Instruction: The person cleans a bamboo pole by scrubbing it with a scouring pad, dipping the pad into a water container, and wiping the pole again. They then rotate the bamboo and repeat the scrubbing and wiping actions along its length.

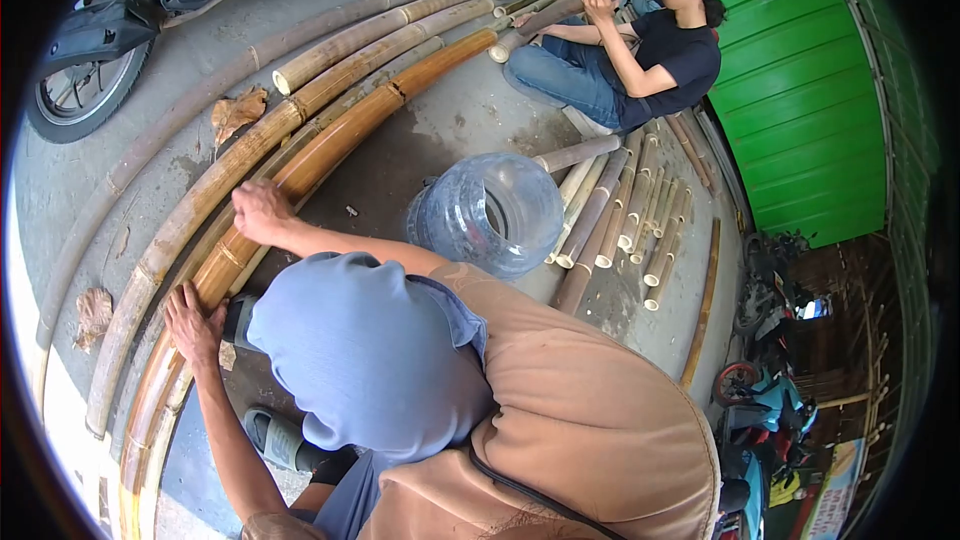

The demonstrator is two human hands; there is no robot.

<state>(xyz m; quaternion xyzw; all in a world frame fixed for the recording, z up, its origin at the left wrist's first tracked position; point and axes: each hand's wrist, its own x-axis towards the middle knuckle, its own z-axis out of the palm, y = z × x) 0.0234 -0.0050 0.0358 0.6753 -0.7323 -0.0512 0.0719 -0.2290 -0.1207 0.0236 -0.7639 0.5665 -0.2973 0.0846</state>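
Observation:
My left hand point(195, 325) lies on a long, glossy brown bamboo pole point(340, 138), its fingers apart. Farther up the same pole, my right hand point(262, 211) is closed in a fist against the surface; what it holds, if anything, is hidden. The pole runs from the lower left up to the top middle. Beside it on the left lies a paler bamboo pole point(220, 172). A clear plastic water jug point(520, 215) stands to the right of my right forearm.
Another person point(650, 65) sits at the upper right, holding a bamboo piece. Cut bamboo pieces point(590, 210) lie right of the jug, more at the top. A motorcycle point(100, 50) stands upper left. Dry leaves point(238, 115) lie by the poles. A green wall point(800, 90) rises at right.

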